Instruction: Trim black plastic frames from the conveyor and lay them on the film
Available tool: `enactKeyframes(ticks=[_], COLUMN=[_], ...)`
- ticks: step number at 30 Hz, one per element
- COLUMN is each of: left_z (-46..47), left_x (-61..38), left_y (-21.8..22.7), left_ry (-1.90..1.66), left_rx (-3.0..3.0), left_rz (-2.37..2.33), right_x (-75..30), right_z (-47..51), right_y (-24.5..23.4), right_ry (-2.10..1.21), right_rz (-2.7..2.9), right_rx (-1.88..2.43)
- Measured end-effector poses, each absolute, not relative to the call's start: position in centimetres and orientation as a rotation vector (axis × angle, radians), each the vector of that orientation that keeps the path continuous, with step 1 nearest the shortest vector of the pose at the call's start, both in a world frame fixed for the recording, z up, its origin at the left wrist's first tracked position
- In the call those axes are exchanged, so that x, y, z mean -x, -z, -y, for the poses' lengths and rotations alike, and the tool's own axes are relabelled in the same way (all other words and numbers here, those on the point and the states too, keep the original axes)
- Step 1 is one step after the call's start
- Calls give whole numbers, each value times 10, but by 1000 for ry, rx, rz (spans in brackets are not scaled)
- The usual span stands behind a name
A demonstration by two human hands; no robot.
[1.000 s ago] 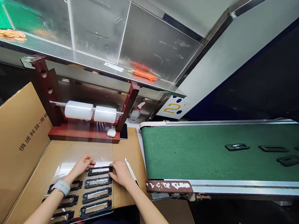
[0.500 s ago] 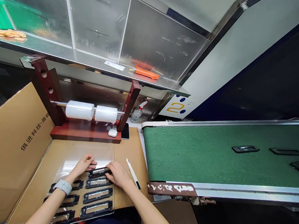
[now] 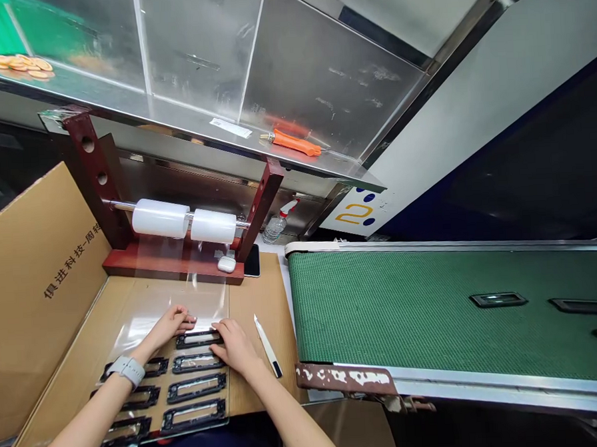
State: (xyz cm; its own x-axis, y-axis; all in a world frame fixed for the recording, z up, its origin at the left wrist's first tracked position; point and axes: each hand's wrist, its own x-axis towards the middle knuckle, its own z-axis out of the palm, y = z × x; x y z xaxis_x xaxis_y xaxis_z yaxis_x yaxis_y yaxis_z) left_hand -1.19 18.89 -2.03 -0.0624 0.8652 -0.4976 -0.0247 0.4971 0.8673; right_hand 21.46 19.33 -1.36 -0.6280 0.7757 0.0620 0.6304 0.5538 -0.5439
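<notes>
Several black rectangular frames lie in two columns on a clear film sheet over cardboard. My left hand, with a grey watch on its wrist, rests on the film just left of the top frame, fingers curled. My right hand lies on that frame's right end, fingers pressed down flat on it. The film runs up to two white rolls on a red wooden stand.
A white-handled knife lies right of my right hand. A green conveyor belt carries more black frames at right. A cardboard flap stands at left. Orange pliers lie on the steel shelf above.
My right hand slid left along the top frame. The frames on the belt have drifted right in the picture as the view shifted.
</notes>
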Motion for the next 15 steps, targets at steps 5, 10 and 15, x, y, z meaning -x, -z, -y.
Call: enactKeyframes(ticks=[5,10,15], left_z=[-192,-154,-105], left_x=[13,-9,-29], left_y=[22,34,57], left_ry=[-1058,-1072,-809], left_rx=[-994,-1413,-1747], left_rz=[-1550,-1695,-1739], right_x=[-251,-315,-403], right_z=[-179,-162,-171], right_y=[-8,-60,-116], right_ry=[-660,-563,-241], right_rz=[2254,2056,1856], right_rx=[1294,1382,1530])
